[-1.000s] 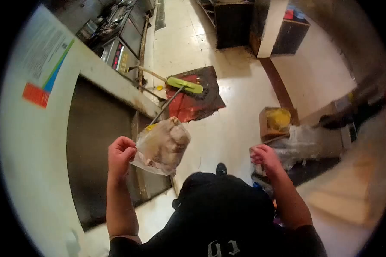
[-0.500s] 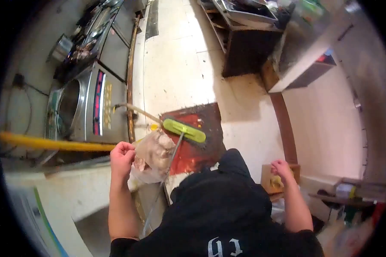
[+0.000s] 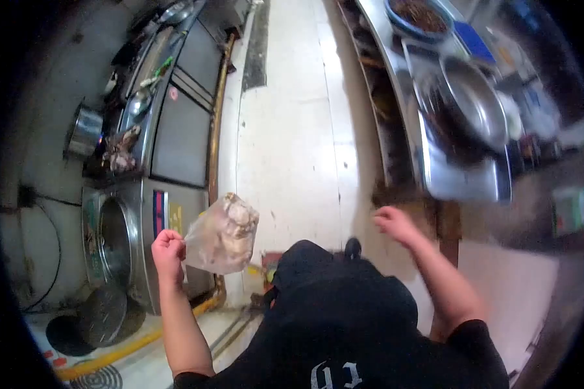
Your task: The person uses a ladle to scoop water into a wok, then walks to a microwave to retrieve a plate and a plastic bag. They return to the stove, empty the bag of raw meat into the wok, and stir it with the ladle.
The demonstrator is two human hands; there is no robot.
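Left hand (image 3: 169,249): fingers balled in a fist, pinching the top corner of a clear plastic bag (image 3: 224,233).
Bag: lumpy pale stuff inside, held up just right of the fist, above the floor (image 3: 292,142), near the steel machine (image 3: 120,240).
Right hand (image 3: 392,223): empty, fingers loose, kinda blurry, toward the worktop (image 3: 464,185).
Tip: imo keep that pinch firm and the bag off the machine.

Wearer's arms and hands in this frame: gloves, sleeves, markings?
No gloves: the left hand and right hand are bare, and the right is blurred. The forearms are bare too. The short black sleeves belong to a black top with white lettering on the chest. No watch or band shows at either wrist.
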